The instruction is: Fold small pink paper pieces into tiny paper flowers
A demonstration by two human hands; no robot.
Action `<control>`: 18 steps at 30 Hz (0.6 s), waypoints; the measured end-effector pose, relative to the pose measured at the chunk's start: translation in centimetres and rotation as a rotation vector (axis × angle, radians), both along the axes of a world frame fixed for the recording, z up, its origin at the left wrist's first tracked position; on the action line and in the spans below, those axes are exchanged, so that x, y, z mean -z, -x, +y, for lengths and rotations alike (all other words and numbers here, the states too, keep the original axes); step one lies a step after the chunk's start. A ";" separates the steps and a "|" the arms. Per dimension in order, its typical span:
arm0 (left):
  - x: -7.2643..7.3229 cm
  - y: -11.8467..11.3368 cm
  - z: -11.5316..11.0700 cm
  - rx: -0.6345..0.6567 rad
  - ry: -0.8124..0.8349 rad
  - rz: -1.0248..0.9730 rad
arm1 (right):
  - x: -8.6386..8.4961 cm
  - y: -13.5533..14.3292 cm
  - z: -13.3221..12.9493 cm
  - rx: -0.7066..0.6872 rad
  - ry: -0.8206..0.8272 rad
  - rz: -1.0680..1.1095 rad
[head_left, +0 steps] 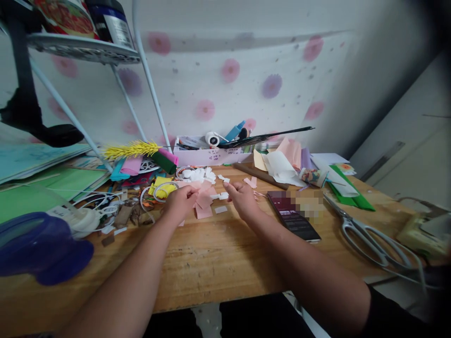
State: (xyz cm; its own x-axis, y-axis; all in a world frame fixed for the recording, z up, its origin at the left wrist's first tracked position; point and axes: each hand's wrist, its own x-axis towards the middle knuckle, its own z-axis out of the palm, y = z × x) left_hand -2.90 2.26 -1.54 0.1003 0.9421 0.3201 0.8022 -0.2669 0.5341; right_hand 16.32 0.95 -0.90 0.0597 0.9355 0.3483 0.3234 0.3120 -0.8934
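My left hand [180, 203] is closed at the left edge of a pile of pink paper pieces [203, 206]; what its fingers pinch is too small to make out. My right hand [241, 196] is closed too, thumb against fingers, beside a small white paper piece [221, 195]. Whether that piece is held is unclear. Between the hands lies a pale rectangular scrap [221, 209] on the wooden table [211, 263]. White crumpled paper bits [202, 175] sit just behind the pink pile, and more pink strips [251, 182] lie behind my right hand.
A phone [294, 218] and large scissors [366, 239] lie to the right. A purple container [42, 249], white cables and yellow paper [164, 188] are on the left. At the back stand a white box [211, 157] of tools and a metal shelf [88, 47]; a brown roll [260, 176] lies nearby.
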 end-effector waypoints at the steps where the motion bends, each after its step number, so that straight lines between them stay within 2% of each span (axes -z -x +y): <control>1: 0.1 0.0 0.0 0.003 0.006 0.021 | 0.1 0.0 0.0 0.002 0.009 0.014; 4: 0.4 -0.1 0.2 0.036 0.011 0.085 | 0.5 -0.2 0.4 -0.031 0.014 0.054; 8: 0.4 -0.5 -0.1 0.132 -0.096 0.204 | 1.2 -0.3 1.1 -0.129 0.057 0.137; 13: 0.2 -1.0 -0.9 0.188 -0.140 0.367 | 1.3 -0.2 1.3 -0.129 0.085 0.238; 18: 0.1 -1.1 -1.0 0.182 -0.117 0.460 | 0.9 -0.2 0.9 -0.103 -0.004 0.110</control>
